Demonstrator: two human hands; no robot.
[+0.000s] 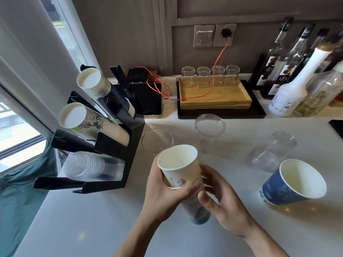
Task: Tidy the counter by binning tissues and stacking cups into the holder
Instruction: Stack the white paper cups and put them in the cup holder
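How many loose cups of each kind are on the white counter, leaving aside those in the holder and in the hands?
Upright clear plastic cups: 2
Clear plastic cup lying on its side: 1 (possibly nested cups; cannot tell)
Blue paper cup: 1
Total: 4

Daylight from the window [20, 127] at left lights the white worktop [92, 219] brightly, throwing soft shadows rightward off the black cup holder [130, 145], small glare spots near the worktop's front edge, bottles [289, 75] at right smeared and bent by wide-angle distortion.
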